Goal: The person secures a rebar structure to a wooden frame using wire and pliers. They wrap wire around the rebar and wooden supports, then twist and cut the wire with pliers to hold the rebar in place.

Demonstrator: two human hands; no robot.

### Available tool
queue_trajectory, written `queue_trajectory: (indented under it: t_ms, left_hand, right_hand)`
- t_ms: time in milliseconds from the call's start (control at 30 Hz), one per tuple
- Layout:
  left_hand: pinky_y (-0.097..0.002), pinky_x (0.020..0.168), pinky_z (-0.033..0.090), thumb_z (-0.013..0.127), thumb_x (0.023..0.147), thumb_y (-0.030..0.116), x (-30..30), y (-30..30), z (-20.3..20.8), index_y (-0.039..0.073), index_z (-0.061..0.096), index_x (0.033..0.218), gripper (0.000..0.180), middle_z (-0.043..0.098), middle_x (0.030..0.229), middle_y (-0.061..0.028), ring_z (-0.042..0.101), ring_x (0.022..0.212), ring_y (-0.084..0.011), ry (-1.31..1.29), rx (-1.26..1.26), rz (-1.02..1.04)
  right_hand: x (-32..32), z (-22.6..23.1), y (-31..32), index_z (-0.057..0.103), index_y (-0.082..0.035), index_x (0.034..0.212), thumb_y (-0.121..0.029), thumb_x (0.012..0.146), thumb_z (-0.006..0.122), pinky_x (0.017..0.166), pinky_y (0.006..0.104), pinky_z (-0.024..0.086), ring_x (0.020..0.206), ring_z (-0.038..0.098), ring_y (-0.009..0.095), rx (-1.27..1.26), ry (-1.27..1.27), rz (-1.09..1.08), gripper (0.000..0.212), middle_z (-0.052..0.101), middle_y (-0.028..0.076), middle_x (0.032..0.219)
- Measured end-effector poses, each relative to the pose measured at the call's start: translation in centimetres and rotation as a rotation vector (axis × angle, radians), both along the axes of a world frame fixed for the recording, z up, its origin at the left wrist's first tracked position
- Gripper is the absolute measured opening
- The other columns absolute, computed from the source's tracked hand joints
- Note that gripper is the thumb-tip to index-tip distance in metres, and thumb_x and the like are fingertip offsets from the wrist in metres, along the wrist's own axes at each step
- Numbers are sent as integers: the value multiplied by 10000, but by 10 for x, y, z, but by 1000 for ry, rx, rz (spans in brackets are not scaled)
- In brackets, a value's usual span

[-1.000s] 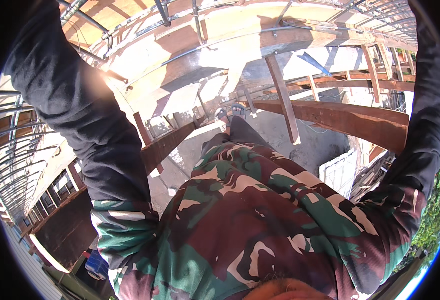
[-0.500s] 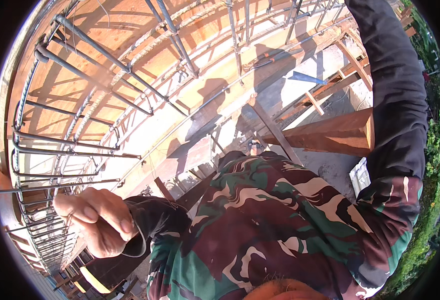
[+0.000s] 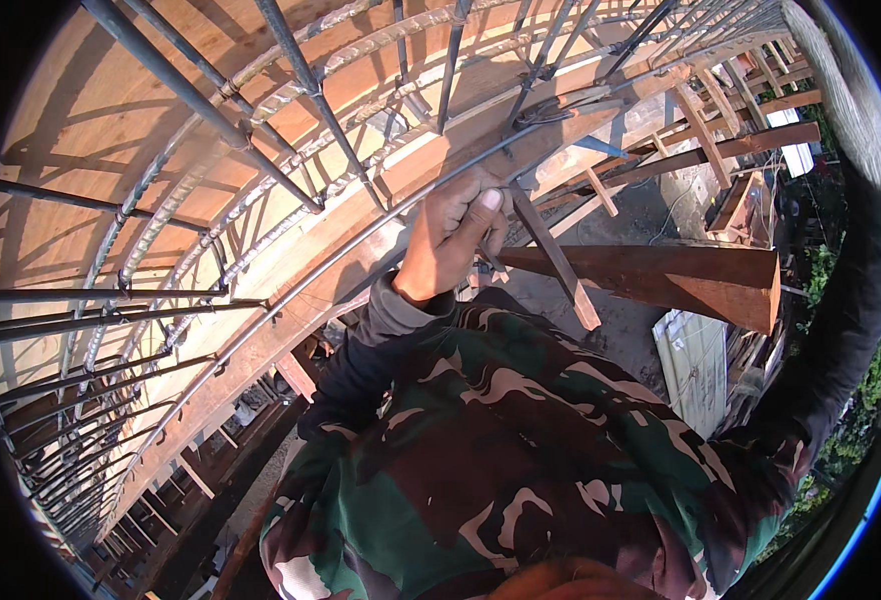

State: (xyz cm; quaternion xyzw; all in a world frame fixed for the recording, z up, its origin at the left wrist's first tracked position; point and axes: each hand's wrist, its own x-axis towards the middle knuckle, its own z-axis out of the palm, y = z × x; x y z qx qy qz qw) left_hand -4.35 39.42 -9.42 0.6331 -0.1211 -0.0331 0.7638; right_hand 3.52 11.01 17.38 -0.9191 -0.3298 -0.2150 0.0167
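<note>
My left hand [image 3: 461,230] is closed, thumb pressed against curled fingers, in front of the wooden form's lower ledge. Whatever it may hold is too small or hidden to name. A long thin steel bar [image 3: 351,238] runs along the ledge right behind it. My right hand [image 3: 856,100], in a grey knitted glove, is raised at the upper right rim. Its fingers are cut off or too unclear to read. Beyond my left hand, a loose bundle of thin wire or rod [image 3: 571,103] rests on the ledge.
A curved cage of rebar [image 3: 301,70] with crossing bars stands before plywood formwork [image 3: 51,110] on the left. A thick timber beam [image 3: 661,278] juts out at the right, near a slanting wooden strut [image 3: 553,255]. Pale panels [image 3: 693,365] lie below. Greenery [image 3: 831,400] edges the right.
My left hand has moved from the lower left to the middle, still closed. The view has shifted, and my gloved right hand has come into sight at the upper right.
</note>
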Motion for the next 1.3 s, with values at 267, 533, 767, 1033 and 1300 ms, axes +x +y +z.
queue_trajectory:
  t_ms: [267, 533, 767, 1033, 1300]
  left_hand:
    - [-190, 540, 303, 399, 1049, 233, 24, 29, -26, 22, 537, 1017, 254, 617, 717, -67, 435, 571, -29, 181, -245, -313]
    - [-184, 527, 273, 448, 1052, 250, 14, 30, -37, 40, 540, 1066, 229, 623, 726, -81, 401, 552, -38, 265, -505, -328]
    - [-227, 522, 309, 500, 1035, 246, -8, 10, -17, 21, 538, 1027, 228, 564, 705, -78, 512, 562, -104, -66, -539, -53]
    - [-319, 752, 551, 531, 1018, 121, -4, 18, 1, -52, 582, 1035, 181, 648, 949, -185, 658, 802, -206, -380, -93, 279]
    - [-344, 712, 585, 581, 1006, 231, -10, 16, 6, -103, 596, 1017, 334, 667, 932, -185, 691, 773, -252, -178, -197, 356]
  right_hand:
    - [-119, -158, -43, 643, 49, 1133, -250, 1039, 464, 944, 349, 470, 1046, 625, 234, 1231, -37, -185, 361, 660, 161, 1135]
    - [-110, -157, 31, 684, 33, 955, -146, 979, 588, 821, 417, 549, 850, 678, 248, 386, -978, -661, 205, 704, 140, 944]
    - [-128, -257, 154, 556, 34, 1213, -130, 865, 689, 887, 383, 505, 1028, 645, 399, 1160, 490, -35, 407, 625, 244, 1176]
    - [-118, -284, 136, 644, -10, 1057, -158, 999, 578, 598, 218, 447, 683, 575, 65, 1553, 1015, 45, 171, 647, 22, 815]
    - [-109, -257, 112, 686, -86, 1018, -171, 813, 734, 503, 343, 513, 601, 657, 251, 689, -120, -11, 227, 679, 77, 764]
